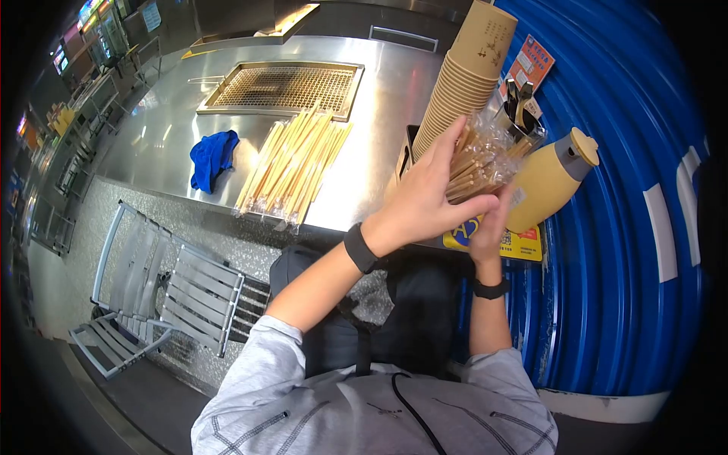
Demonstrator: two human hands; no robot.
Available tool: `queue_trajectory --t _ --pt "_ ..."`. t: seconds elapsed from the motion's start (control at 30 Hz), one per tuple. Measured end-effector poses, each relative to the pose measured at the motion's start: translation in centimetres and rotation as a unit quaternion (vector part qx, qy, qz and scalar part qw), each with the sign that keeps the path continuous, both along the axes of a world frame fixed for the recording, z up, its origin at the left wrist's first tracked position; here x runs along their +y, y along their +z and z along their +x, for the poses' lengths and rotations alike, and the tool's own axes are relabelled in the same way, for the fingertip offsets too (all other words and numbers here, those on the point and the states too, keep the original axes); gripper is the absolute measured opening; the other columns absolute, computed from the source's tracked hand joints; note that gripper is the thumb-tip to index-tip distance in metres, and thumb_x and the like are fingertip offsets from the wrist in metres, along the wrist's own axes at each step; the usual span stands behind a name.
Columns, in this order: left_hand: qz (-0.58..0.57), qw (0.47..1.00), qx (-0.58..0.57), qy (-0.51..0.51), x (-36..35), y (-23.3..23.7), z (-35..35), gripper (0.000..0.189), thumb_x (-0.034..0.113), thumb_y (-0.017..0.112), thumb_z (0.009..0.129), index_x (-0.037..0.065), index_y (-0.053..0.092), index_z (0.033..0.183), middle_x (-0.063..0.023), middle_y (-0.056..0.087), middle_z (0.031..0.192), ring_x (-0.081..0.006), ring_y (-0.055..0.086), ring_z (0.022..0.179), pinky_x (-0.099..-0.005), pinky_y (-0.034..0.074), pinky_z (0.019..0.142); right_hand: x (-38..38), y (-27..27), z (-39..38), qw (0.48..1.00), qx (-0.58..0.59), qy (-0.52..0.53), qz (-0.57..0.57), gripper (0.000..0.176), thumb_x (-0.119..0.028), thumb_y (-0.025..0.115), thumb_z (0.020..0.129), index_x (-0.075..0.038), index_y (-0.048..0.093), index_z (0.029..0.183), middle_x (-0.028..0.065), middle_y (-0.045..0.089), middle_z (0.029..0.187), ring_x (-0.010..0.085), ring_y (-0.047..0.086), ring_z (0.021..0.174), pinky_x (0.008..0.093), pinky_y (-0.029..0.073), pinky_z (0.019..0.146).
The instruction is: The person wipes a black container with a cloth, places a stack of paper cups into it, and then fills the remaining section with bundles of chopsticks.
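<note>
A bundle of chopsticks in clear plastic wrappers (478, 163) stands on end at the right side of the steel table, its ends turned up toward me. My left hand (425, 182) presses against its left side, fingers stretched along it and thumb across the front. From the right and below, my right hand (489, 227) cups the same bundle; most of its fingers are hidden behind it. More wrapped chopsticks (292, 163) lie in a loose spread on the table. Left of them is a crumpled blue cloth (213, 161).
A tall stack of paper cups (466, 76) rises behind the bundle. Close on the right stand a yellow jug (550, 182) and a container of black-handled utensils (522, 110). A grill grate (284, 85) is set in the steel table (387, 68). A blue corrugated wall (607, 265) borders the right.
</note>
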State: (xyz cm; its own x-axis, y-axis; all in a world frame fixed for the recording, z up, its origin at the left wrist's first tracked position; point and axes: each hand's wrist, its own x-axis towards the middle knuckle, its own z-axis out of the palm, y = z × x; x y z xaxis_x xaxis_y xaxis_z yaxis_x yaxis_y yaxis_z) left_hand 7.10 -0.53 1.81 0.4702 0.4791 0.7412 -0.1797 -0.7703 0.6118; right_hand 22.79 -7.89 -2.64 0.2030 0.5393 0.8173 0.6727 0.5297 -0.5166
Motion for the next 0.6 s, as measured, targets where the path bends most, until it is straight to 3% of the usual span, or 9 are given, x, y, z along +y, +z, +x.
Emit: queue_trajectory --t 0.07,0.13,0.2,0.27,0.33,0.43,0.53,0.6 --pt "-0.045 0.999 -0.006 -0.009 -0.4 -0.6 0.3 0.100 0.031 0.081 0.080 -0.002 0.020 0.150 -0.0289 0.046 0.139 -0.0381 0.050 0.129 -0.0403 0.042 0.105 -1.0 2.4 0.6 0.998 0.030 0.025 0.051 0.085 -0.056 0.035 0.099 0.002 0.008 0.155 0.0226 0.022 0.159 0.0365 0.024 0.146 0.0433 0.018 0.118" --pt "-0.036 0.999 -0.001 0.011 -0.5 -1.9 0.8 0.100 0.031 0.082 0.079 -0.004 0.021 0.149 -0.0284 0.047 0.139 -0.0371 0.052 0.127 -0.0402 0.044 0.103 -1.7 6.9 -0.1 0.994 0.035 -0.015 0.098 0.089 -0.065 0.032 0.096 0.001 0.018 0.154 0.0231 0.023 0.159 0.0330 0.027 0.146 0.0437 0.022 0.116" --pt "-0.039 0.999 0.016 0.029 -0.5 -3.2 1.2 0.099 0.032 0.082 0.079 -0.006 0.022 0.148 -0.0282 0.047 0.139 -0.0364 0.052 0.127 -0.0405 0.044 0.103 -1.5 10.0 1.2 0.982 -0.145 -0.082 0.088 0.079 -0.057 0.035 0.099 0.004 0.031 0.149 0.0242 0.031 0.155 0.0349 0.033 0.142 0.0441 0.025 0.115" --pt "-0.035 0.998 0.036 0.039 -0.9 -3.8 1.1 0.096 0.031 0.080 0.080 -0.007 0.024 0.148 -0.0274 0.048 0.138 -0.0366 0.052 0.127 -0.0410 0.043 0.104 -1.8 10.1 1.9 0.969 -0.233 -0.082 0.018 0.072 -0.051 0.040 0.100 0.006 0.040 0.144 0.0249 0.037 0.151 0.0361 0.039 0.140 0.0441 0.029 0.114" --pt "-0.023 0.998 0.044 0.046 -1.0 -4.3 1.0 0.092 0.029 0.079 0.081 -0.007 0.025 0.147 -0.0269 0.049 0.137 -0.0377 0.052 0.125 -0.0416 0.042 0.104 -1.9 8.4 2.2 0.969 -0.225 -0.018 -0.105 0.068 -0.048 0.047 0.099 0.007 0.047 0.139 0.0250 0.042 0.148 0.0364 0.043 0.137 0.0438 0.032 0.112" --pt "0.005 0.998 0.043 0.051 -1.0 -4.7 1.0 0.088 0.025 0.076 0.082 -0.007 0.027 0.147 -0.0264 0.051 0.134 -0.0404 0.053 0.122 -0.0428 0.042 0.103 -2.1 5.9 1.8 0.977 -0.199 -0.042 -0.061 0.066 -0.043 0.055 0.097 0.008 0.047 0.138 0.0248 0.045 0.146 0.0358 0.045 0.135 0.0426 0.034 0.112" --pt "0.040 0.996 0.059 0.056 -1.1 -5.1 0.8 0.087 0.021 0.074 0.082 -0.006 0.026 0.148 -0.0262 0.052 0.131 -0.0418 0.052 0.120 -0.0441 0.041 0.102 -1.5 5.7 1.2 0.995 -0.064 0.045 -0.055 0.081 -0.051 0.062 0.091 0.007 0.040 0.143 0.0255 0.037 0.151 0.0352 0.039 0.139 0.0434 0.030 0.114" --pt "0.064 0.993 0.063 0.070 -1.1 -5.0 0.9 0.087 0.018 0.074 0.081 -0.005 0.024 0.149 -0.0262 0.052 0.130 -0.0417 0.051 0.119 -0.0448 0.040 0.101 -1.0 5.6 0.5 0.998 -0.044 0.034 0.008 0.099 -0.054 0.070 0.083 0.006 0.027 0.148 0.0252 0.029 0.154 0.0346 0.033 0.142 0.0438 0.028 0.116"
